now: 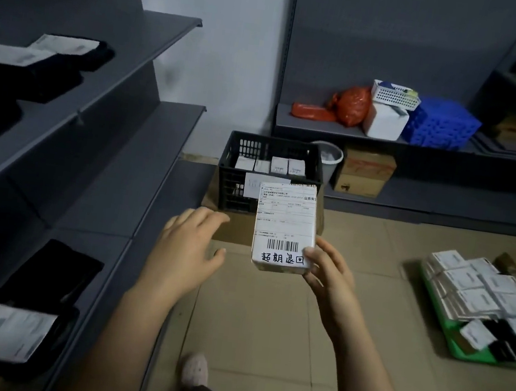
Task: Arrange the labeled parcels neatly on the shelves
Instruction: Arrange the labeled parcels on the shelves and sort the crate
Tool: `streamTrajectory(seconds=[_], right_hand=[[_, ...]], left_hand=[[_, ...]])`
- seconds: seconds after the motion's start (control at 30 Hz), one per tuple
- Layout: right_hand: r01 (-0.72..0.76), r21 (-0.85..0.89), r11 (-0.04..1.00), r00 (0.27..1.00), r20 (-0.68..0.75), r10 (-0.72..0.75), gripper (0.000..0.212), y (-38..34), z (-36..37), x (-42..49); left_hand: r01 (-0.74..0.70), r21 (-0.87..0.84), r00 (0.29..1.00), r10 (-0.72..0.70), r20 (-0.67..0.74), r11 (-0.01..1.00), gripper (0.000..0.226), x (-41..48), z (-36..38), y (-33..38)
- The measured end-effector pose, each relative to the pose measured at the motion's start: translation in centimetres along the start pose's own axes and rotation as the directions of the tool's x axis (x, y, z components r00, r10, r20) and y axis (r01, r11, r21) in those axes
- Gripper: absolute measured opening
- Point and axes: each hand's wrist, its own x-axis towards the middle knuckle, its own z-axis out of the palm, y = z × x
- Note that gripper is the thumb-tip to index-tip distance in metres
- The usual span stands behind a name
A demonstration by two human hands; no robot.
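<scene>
My right hand [330,273] grips the lower right corner of a white parcel [284,222] with a shipping label, a barcode and handwritten characters, held upright in front of me. Beside it on the left, my left hand [191,245] hovers with fingers spread and holds nothing. Grey shelves [133,131] run along the left, bearing black parcels with white labels [10,331], [61,50]. A black crate [273,151] behind the held parcel contains several small white parcels. A green tray [460,348] on the floor at right carries several more labeled parcels.
A far shelf [325,128] carries red bags, a white box, a white basket and a blue crate. A bin and a cardboard box [365,174] sit beneath it. Flat cardboard lies under the black crate. My foot [195,369] stands on the tiled floor.
</scene>
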Motion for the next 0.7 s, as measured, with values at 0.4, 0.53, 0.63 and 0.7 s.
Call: streamTrajectory(seconds=[0.4,0.53,0.63,0.7], right_hand=[[0.098,-0.031,0.995,0.988,-0.117,-0.101,0.035,-5.9,10.6,25.1],[0.086,-0.029,0.996,0.987,-0.134,-0.089,0.037,-7.0,13.1,31.6],[0.068,-0.02,0.997,0.989,-0.129,-0.07,0.035,-7.3,14.1,36.9],[0.057,-0.019,0.998,0.993,-0.102,-0.059,0.032,-7.4,14.7,40.8]], left_hand=[[-0.126,-0.057,0.992,0.125,-0.036,0.99,0.04,27.4,4.4,-10.2],[-0.124,-0.064,0.992,0.122,-0.03,0.99,0.04,34.2,5.9,-13.0],[-0.122,-0.061,0.993,0.122,-0.004,0.991,0.041,38.8,7.5,-14.9],[-0.116,-0.053,0.993,0.116,-0.001,0.992,0.04,42.0,8.9,-16.1]])
